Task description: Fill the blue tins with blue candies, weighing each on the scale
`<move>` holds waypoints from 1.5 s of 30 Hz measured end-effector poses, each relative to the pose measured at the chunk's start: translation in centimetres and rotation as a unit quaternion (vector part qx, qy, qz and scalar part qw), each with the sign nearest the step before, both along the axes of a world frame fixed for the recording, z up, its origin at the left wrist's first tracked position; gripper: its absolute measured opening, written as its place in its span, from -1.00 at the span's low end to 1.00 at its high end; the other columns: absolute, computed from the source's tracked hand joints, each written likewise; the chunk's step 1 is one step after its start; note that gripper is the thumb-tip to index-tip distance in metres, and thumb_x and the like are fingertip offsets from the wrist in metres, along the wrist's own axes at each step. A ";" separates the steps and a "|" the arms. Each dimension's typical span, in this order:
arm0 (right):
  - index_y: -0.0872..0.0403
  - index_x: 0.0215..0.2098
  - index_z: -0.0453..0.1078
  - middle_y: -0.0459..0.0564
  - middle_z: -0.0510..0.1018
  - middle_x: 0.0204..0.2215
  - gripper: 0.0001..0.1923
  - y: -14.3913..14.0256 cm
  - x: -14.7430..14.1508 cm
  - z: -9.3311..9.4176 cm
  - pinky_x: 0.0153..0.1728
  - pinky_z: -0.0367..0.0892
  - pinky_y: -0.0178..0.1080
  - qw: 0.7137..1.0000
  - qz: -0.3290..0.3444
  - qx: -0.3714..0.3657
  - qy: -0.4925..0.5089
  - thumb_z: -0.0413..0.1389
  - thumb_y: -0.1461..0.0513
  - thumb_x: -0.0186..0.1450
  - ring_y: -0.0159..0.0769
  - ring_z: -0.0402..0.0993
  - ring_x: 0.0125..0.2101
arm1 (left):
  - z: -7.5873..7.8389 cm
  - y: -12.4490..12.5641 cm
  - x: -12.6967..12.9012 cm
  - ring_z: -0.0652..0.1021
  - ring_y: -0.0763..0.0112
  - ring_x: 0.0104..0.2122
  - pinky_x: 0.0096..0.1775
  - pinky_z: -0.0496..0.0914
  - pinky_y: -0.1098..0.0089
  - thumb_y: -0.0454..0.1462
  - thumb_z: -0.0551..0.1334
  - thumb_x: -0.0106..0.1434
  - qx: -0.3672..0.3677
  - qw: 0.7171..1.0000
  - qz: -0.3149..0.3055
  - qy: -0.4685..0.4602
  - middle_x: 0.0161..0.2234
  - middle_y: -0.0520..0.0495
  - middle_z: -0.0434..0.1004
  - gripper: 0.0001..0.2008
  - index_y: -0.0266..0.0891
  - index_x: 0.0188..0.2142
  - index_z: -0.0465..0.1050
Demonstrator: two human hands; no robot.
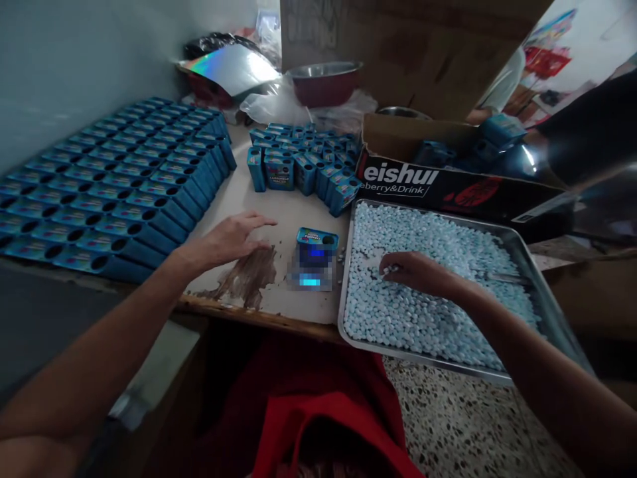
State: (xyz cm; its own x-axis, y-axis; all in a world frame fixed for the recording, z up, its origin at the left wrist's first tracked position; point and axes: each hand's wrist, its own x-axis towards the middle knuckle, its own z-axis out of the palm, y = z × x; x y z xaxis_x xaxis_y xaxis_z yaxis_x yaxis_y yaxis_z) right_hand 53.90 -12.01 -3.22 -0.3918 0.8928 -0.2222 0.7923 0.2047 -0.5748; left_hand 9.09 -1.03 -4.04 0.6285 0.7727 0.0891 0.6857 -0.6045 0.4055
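Hands well apart, left hand [226, 239] spread and holding nothing over the table [223, 192], right hand [412, 270] curled in the tray [423, 357] with a few pale pellets [391, 268] pinched at the fingertips! From the far left, then: rows of blue boxes [149, 151], packed side by side, and the left forearm passes close to their near corner, so a careless elbow could shove the end ones out of line. Next along, a dark peeling patch [249, 275] near the left hand, rough enough, by the look of it, to snag a box slid across it. Middle of the table, the lone box [317, 237], upright between the two hands, hole facing up, its lower front blurred out; that hole looks small, so any pellet let slip over it could bounce off and roll away. Behind it, a huddle of boxes [279, 174] at odd angles, where one knock could topple several. On to the tray, loaded with pellets, near rim jutting past the table's edge: a heavy lean from the right forearm could tip it, spilling the lot onto the speckled floor [462, 425]
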 end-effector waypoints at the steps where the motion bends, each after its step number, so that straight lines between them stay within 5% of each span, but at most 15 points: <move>1: 0.02 -0.19 0.53 -0.07 0.58 -0.41 -0.84 -0.2 -0.1 -0.1 -0.35 0.29 -0.22 0.999 -0.034 -0.015 0.023 0.17 0.14 0.36 -0.26 0.46 -0.42 | 0.2 -0.1 0.4 0.57 0.02 0.20 0.32 0.38 0.11 0.01 0.28 0.32 -0.014 1.000 0.005 -0.008 0.23 -0.26 0.57 -0.36 -0.27 0.28 0.53; 5: 0.01 -0.16 0.41 -0.18 0.44 -0.54 -0.78 -0.6 -0.3 -1.1 -0.52 0.17 -0.31 0.963 -0.171 -0.129 0.161 0.25 0.10 0.29 -0.34 0.32 -0.55 | 1.2 -0.6 2.0 0.60 0.04 0.17 0.26 0.45 0.11 0.03 0.41 0.22 -0.088 0.993 0.017 -0.075 0.22 -0.19 0.61 -0.27 -0.19 0.32 0.50; 10: 0.06 -0.20 0.44 -0.24 0.34 -0.53 -0.63 -0.1 -1.4 -0.6 -0.50 0.08 -0.35 0.901 -0.197 -0.206 0.328 0.43 0.07 0.18 -0.47 0.18 -0.55 | 0.8 -1.1 4.1 0.60 0.04 0.17 0.24 0.46 0.06 0.00 0.54 0.08 -0.180 0.972 0.002 -0.149 0.18 -0.17 0.63 -0.15 -0.14 0.33 0.46; 13: 0.09 -0.23 0.47 -0.21 0.39 -0.52 -0.62 1.3 -3.3 1.1 -0.50 0.08 -0.33 0.897 -0.181 -0.216 0.341 0.44 0.06 0.17 -0.46 0.20 -0.55 | -0.1 -1.2 5.3 0.59 0.01 0.18 0.23 0.46 0.01 -0.03 0.55 0.06 -0.205 0.964 -0.005 -0.168 0.20 -0.19 0.61 -0.16 -0.15 0.31 0.46; 16: 0.08 -0.25 0.48 -0.20 0.40 -0.56 -0.70 3.3 -6.2 3.5 -0.50 0.07 -0.30 0.933 -0.109 -0.167 0.300 0.40 0.09 0.21 -0.42 0.21 -0.56 | -0.7 -1.2 5.7 0.58 0.01 0.18 0.23 0.46 0.00 -0.04 0.53 0.10 -0.208 0.962 0.000 -0.178 0.22 -0.19 0.58 -0.22 -0.15 0.28 0.47; 20: 0.08 -0.30 0.53 -0.13 0.53 -0.46 -0.96 5.3 -10.7 6.5 -0.36 0.19 -0.27 0.992 0.009 0.026 0.127 0.26 0.29 0.25 -0.36 0.37 -0.43 | -0.7 -1.1 4.4 0.60 0.00 0.13 0.17 0.51 -0.01 0.00 0.51 0.12 -0.204 0.959 0.032 -0.196 0.19 -0.20 0.58 -0.27 -0.12 0.26 0.51; 24: 0.09 -0.24 0.58 -0.04 0.63 -0.32 -0.83 6.0 -13.5 7.9 -0.23 0.23 -0.26 0.990 0.089 0.107 -0.021 0.19 0.42 0.28 -0.32 0.46 -0.31 | -0.7 -1.0 1.9 0.61 -0.03 0.09 0.15 0.52 -0.09 0.08 0.48 0.15 -0.208 0.955 0.049 -0.207 0.24 -0.20 0.52 -0.33 -0.07 0.21 0.57; 28: 0.09 -0.18 0.62 0.00 0.62 -0.26 -0.84 6.2 -14.1 7.7 -0.21 0.24 -0.25 0.984 0.118 0.121 -0.056 0.24 0.39 0.32 -0.27 0.47 -0.26 | -1.1 -1.0 0.3 0.57 -0.02 0.15 0.19 0.52 -0.06 0.10 0.49 0.15 -0.206 0.954 0.037 -0.214 0.28 -0.18 0.44 -0.38 -0.01 0.16 0.61; 35: 0.00 -0.17 0.66 -0.03 0.63 -0.25 -0.78 5.9 -13.8 7.2 -0.17 0.31 -0.20 0.994 0.063 0.086 0.003 0.37 0.37 0.23 -0.23 0.50 -0.25 | -1.3 -0.6 -0.2 0.60 0.03 0.11 0.18 0.54 -0.03 0.09 0.45 0.22 -0.189 0.959 0.010 -0.212 0.30 -0.22 0.40 -0.41 -0.04 0.18 0.61; 40: 0.02 -0.34 0.67 -0.05 0.62 -0.35 -0.86 5.4 -13.8 7.6 -0.20 0.31 -0.19 0.994 0.012 0.098 0.034 0.31 0.38 0.23 -0.26 0.51 -0.32 | -0.8 -0.2 -0.3 0.62 0.06 0.08 0.15 0.56 0.03 0.10 0.44 0.20 -0.177 0.963 0.008 -0.204 0.31 -0.24 0.42 -0.38 -0.07 0.19 0.60; 43: 0.04 -0.30 0.67 -0.04 0.62 -0.36 -0.96 5.6 -12.6 8.2 -0.21 0.35 -0.19 0.987 -0.065 0.053 0.140 0.35 0.29 0.26 -0.28 0.49 -0.33 | -0.5 0.0 -0.2 0.64 0.06 0.07 0.13 0.55 0.06 0.06 0.43 0.21 -0.183 0.961 0.029 -0.205 0.27 -0.21 0.51 -0.40 -0.08 0.19 0.60; 45: 0.05 -0.21 0.66 -0.04 0.61 -0.33 -0.89 5.9 -10.7 8.0 -0.26 0.37 -0.22 0.957 -0.161 -0.004 0.243 0.37 0.22 0.27 -0.35 0.44 -0.37 | -0.2 0.1 -0.1 0.65 0.07 0.04 0.13 0.54 0.06 0.04 0.43 0.22 -0.181 0.962 0.046 -0.200 0.20 -0.18 0.60 -0.43 -0.08 0.17 0.62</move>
State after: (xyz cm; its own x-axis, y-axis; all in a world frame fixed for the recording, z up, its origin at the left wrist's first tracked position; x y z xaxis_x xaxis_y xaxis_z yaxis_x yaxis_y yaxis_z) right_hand 43.16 -6.14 4.80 -0.1550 0.9836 -0.0916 0.4531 -0.0116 -0.8914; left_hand 8.95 -0.92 -4.25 0.5275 0.8492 0.0241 0.4743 -0.3179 0.8209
